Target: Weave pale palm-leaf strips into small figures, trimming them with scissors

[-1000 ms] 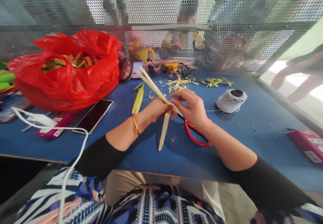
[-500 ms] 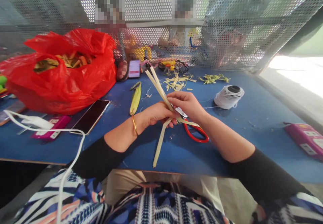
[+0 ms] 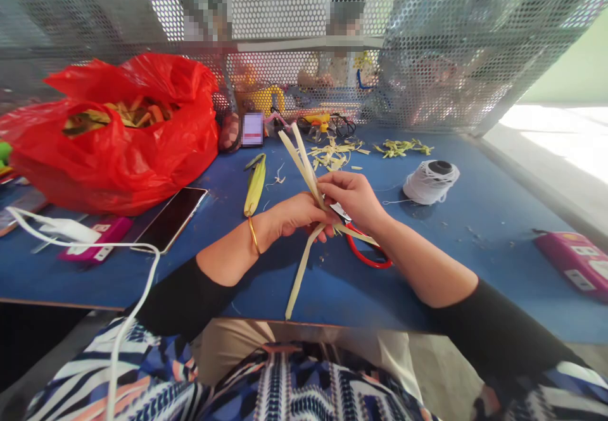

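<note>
Pale, flat dried-leaf strips (image 3: 304,161) cross between my hands above the table. My left hand (image 3: 306,212), with a gold bangle at the wrist, is closed around them where they cross. Thumb and fingers of my right hand (image 3: 349,193) pinch the strips just above that crossing. Two ends point up and away, one strip (image 3: 299,275) hangs toward the table's near edge, and another runs right under my right wrist. Red-handled scissors (image 3: 368,259) lie beneath my right hand, their blades partly hidden. A folded yellow-green leaf bundle (image 3: 255,187) rests left of my hands.
A big red plastic bag (image 3: 180,136) of dried leaf material stands at the left, near a phone (image 3: 175,218) and white cable (image 3: 142,247). Leaf scraps (image 3: 332,154) lie behind my hands. A white thread spool (image 3: 430,183) and purple box (image 3: 577,263) are rightward. Perforated mesh (image 3: 304,3) rises behind.
The upper strip ends have shifted slightly right and spread a little further apart. The hanging strip's lower tip has moved slightly toward me. Both hands keep nearly the same place and grip.
</note>
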Demonstrator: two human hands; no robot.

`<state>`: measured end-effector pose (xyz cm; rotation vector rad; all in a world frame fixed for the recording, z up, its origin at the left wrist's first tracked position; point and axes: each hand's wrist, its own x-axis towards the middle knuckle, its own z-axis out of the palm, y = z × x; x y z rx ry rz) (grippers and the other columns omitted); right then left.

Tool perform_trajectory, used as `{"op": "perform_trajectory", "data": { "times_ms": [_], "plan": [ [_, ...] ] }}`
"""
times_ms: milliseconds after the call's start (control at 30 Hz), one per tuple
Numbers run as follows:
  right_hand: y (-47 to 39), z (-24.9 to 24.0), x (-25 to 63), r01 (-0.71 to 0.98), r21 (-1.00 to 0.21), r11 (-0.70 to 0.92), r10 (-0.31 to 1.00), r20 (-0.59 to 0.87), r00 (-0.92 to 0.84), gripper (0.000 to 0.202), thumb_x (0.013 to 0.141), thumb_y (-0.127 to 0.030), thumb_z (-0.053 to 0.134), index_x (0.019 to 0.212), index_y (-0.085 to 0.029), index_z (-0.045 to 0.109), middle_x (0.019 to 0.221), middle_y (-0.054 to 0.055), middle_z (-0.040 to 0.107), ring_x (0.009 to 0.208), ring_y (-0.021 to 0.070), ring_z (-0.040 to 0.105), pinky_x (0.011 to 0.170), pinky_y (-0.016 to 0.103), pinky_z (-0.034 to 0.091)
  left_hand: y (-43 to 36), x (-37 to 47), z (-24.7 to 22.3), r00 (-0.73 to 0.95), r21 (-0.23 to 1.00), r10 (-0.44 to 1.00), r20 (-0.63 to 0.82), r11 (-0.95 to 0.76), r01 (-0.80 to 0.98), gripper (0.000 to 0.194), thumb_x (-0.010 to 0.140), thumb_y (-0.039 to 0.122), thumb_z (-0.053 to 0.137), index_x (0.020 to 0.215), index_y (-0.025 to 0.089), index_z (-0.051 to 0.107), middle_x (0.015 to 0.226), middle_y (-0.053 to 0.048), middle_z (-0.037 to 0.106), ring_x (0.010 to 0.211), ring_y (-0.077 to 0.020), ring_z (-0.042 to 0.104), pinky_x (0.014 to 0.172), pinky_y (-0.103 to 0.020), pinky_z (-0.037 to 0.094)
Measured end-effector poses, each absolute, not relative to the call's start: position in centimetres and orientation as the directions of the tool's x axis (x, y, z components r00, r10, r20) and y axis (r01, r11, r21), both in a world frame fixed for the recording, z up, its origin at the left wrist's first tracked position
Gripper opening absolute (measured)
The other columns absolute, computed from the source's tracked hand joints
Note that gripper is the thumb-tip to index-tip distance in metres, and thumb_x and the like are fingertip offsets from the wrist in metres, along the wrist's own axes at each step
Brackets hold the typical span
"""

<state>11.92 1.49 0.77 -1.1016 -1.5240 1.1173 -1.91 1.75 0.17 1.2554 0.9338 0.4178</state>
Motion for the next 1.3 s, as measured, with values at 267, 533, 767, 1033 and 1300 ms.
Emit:
{"op": "perform_trajectory", "data": {
  "times_ms": [267,533,767,1033,1300],
  "plan": [
    [1.6,1.2,11.8,-0.1,-0.994,0.039,0.997,0.044,-0.056,0.01,0.067,-0.028,0.059,0.067,-0.019,0.055,0.061,-0.001,0.062,0.05,0.0093,0.053,0.049,0.022,0.042,2.2,-2.0,0.5,0.481,0.905,0.779,-0.401,0.417,0.08,0.007,0.075,0.013,0.073,0.072,0.014,0.067,0.057,-0.003,0.067,0.045,-0.011,0.06,0.048,-0.021,0.046],
    [2.7,0.9,13.1,-0.188,-0.972,-0.142,0.988,-0.152,0.037,0.005,0.073,-0.017,0.056,0.069,-0.016,0.06,0.059,0.0,0.058,0.045,0.0072,0.045,0.044,0.021,0.037,2.7,-2.2,0.6,0.462,0.876,0.789,-0.405,0.479,-0.05,0.011,0.084,0.014,0.067,0.075,0.012,0.073,0.064,-0.004,0.07,0.049,-0.0081,0.06,0.053,-0.019,0.049],
    [3.4,0.6,13.4,0.104,-0.983,-0.15,0.986,-0.141,0.086,0.014,0.082,-0.016,0.054,0.069,-0.016,0.058,0.068,0.003,0.066,0.054,0.0102,0.057,0.055,0.025,0.041,3.1,-2.4,0.9,0.37,0.848,0.822,-0.433,0.51,-0.14,0.017,0.087,0.012,0.06,0.076,0.011,0.073,0.059,-0.004,0.068,0.049,-0.0079,0.061,0.049,-0.016,0.049],
    [2.8,1.2,14.3,0.442,-0.879,0.181,0.948,0.036,-0.317,0.017,0.082,-0.032,0.059,0.071,-0.02,0.058,0.057,-0.003,0.057,0.054,0.0121,0.048,0.055,0.026,0.036,3.8,-3.1,1.8,0.225,0.812,0.865,-0.45,0.5,-0.301,0.016,0.089,0.011,0.06,0.076,0.011,0.069,0.052,0.0,0.063,0.043,-0.0069,0.059,0.044,-0.015,0.047],
    [2.3,1.6,14.3,0.714,-0.547,0.437,0.886,0.399,-0.237,0.013,0.078,-0.022,0.058,0.065,-0.019,0.06,0.061,-0.002,0.055,0.059,0.0117,0.044,0.06,0.026,0.032,3.5,-3.0,2.0,0.305,0.855,0.863,-0.404,0.474,-0.208,0.016,0.088,0.011,0.06,0.075,0.009,0.069,0.049,0.002,0.058,0.04,-0.0051,0.054,0.043,-0.015,0.044]
  ]
}}
